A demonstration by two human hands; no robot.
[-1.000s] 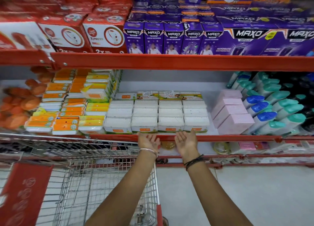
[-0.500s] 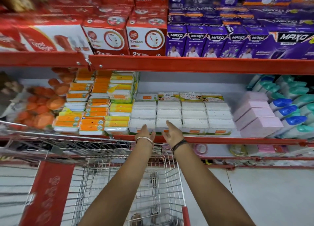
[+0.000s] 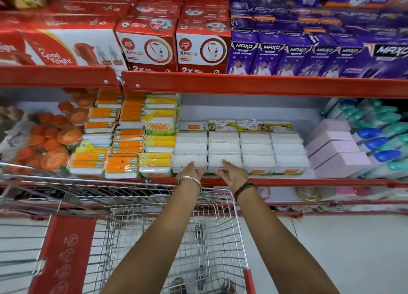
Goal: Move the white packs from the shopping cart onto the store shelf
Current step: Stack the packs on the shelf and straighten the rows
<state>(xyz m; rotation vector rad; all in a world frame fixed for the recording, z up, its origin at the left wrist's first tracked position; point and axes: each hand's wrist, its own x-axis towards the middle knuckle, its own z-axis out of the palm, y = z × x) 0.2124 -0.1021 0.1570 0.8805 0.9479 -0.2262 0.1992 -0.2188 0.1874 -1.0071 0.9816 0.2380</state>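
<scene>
Wire shopping cart at 6 o'clock, basket bare of packs. Left hand and right hand, fingers spread, gripping nothing, touch front row of white packs on store shelf at 12 o'clock.

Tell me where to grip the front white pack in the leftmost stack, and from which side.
Come from the front and grip the white pack by its top and bottom faces. An orange and yellow pack and another white pack sit tight against its sides, so only the front face is free.
</scene>
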